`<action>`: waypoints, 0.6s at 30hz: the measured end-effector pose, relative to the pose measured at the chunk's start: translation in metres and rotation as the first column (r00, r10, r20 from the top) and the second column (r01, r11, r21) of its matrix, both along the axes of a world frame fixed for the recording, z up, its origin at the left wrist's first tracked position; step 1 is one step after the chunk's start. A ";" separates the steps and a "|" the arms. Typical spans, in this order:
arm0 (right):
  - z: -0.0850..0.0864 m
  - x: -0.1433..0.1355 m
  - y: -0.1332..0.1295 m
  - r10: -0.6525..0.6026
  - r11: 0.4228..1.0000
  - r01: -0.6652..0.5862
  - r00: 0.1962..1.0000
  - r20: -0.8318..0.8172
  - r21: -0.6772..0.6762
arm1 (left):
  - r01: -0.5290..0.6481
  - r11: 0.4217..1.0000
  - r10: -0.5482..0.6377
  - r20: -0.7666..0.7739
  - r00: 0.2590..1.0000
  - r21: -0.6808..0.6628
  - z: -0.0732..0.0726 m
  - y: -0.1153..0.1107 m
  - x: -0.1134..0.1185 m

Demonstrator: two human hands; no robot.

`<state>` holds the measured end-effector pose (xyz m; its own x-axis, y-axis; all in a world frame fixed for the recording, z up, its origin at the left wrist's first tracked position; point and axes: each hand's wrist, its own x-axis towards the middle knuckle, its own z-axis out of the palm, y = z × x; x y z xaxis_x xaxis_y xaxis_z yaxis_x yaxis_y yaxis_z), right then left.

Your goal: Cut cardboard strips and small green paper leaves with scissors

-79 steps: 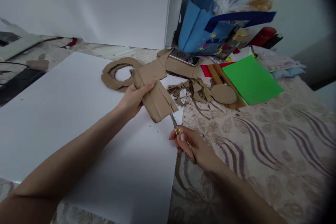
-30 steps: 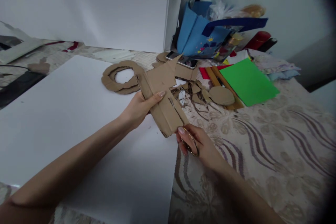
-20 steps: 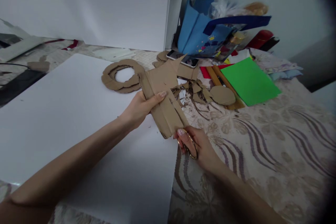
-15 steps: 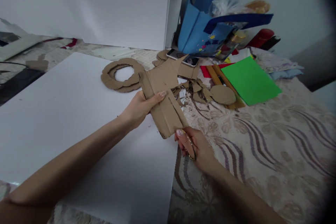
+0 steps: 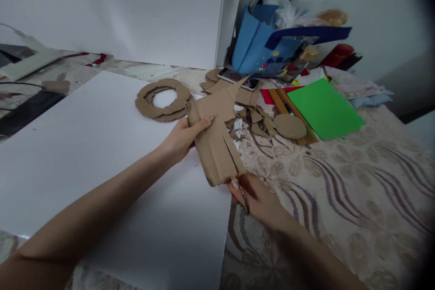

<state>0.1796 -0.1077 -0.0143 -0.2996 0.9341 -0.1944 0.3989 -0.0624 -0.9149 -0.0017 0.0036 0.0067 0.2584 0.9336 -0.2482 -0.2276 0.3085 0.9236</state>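
Observation:
My left hand [image 5: 185, 138] grips a brown cardboard piece [image 5: 217, 145] by its left edge, thumb on top and fingers underneath. The cardboard has a pointed upper right corner and a long slit near its lower right side. My right hand [image 5: 254, 195] is closed on a pair of scissors [image 5: 244, 201] at the cardboard's lower edge. Only part of the scissors' metal handle shows; the blades are mostly hidden by the cardboard and hand. Two scalloped cardboard rings [image 5: 163, 99] lie overlapped behind my left hand.
A white board [image 5: 102, 145] lies under my arms. Cardboard scraps [image 5: 254, 120], a cardboard disc [image 5: 289, 126], a green sheet [image 5: 326, 108] and a phone [image 5: 251, 83] lie to the right and behind. A blue bag [image 5: 254, 41] stands at the back by a white panel [image 5: 136, 9].
The view has shifted slightly. The slit in the cardboard now gapes wider towards the lower edge, and my right hand with the scissors sits a little lower.

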 end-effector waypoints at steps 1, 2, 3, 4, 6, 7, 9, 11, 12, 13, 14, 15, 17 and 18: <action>0.003 0.000 0.000 0.030 1.000 -0.030 0.999 0.029 0.008 | -0.004 1.000 0.004 0.009 1.000 0.005 0.000 0.000 0.000; 0.005 0.000 -0.001 0.054 0.998 -0.055 0.997 0.049 0.019 | -0.010 1.000 0.010 0.016 1.000 0.007 0.001 -0.001 0.001; 0.007 0.000 -0.001 0.067 0.997 -0.069 0.996 0.059 0.030 | -0.016 1.000 0.016 0.019 1.000 0.006 0.001 -0.002 0.001; 0.007 0.001 -0.001 0.078 0.996 -0.081 0.995 0.059 0.036 | -0.021 1.000 0.021 0.015 1.000 0.002 0.001 -0.003 0.002; 0.005 0.004 -0.003 0.110 0.993 -0.111 0.994 0.026 0.031 | -0.025 1.000 0.025 0.003 1.000 -0.004 0.001 -0.005 0.003; 0.003 0.006 -0.003 0.127 0.992 -0.127 0.992 0.007 0.026 | -0.027 1.000 0.027 0.000 1.000 0.000 0.000 -0.005 0.003; -0.001 0.009 -0.005 0.146 0.989 -0.145 0.989 -0.013 0.023 | -0.029 0.999 0.029 0.004 1.000 0.023 0.000 -0.006 0.004; -0.004 0.009 -0.006 0.134 0.991 -0.133 0.991 -0.017 0.013 | -0.021 0.999 0.021 0.015 1.000 0.040 0.001 -0.006 0.003; -0.004 0.009 -0.006 0.120 0.993 -0.119 0.993 -0.015 0.003 | -0.016 0.999 0.015 0.018 1.000 0.040 0.002 -0.006 0.002; -0.003 0.007 -0.006 0.107 0.994 -0.107 0.994 -0.018 -0.007 | -0.009 0.999 0.008 0.019 1.000 0.037 0.002 -0.005 0.002; -0.001 0.006 -0.006 0.094 0.995 -0.094 0.995 -0.028 -0.014 | 0.003 0.999 -0.003 0.020 1.000 0.034 0.003 -0.005 0.001; 0.002 0.004 -0.006 0.076 0.997 -0.077 0.996 -0.035 -0.012 | 0.015 0.999 -0.016 0.020 1.000 0.035 0.004 -0.005 0.001; 0.008 -0.001 -0.006 0.039 0.999 -0.038 0.998 -0.045 0.026 | 0.039 0.998 -0.040 0.022 0.999 0.048 0.005 -0.006 0.001; 0.011 -0.002 -0.007 0.020 0.999 -0.018 0.999 -0.047 0.049 | 0.051 0.997 -0.053 0.023 0.998 0.056 0.005 -0.007 0.001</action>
<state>0.1773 -0.1145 -0.0036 -0.3250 0.9361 -0.1343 0.3553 -0.0107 -0.9347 -0.0003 -0.0036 0.0119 0.3121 0.9310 -0.1891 -0.2351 0.2686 0.9341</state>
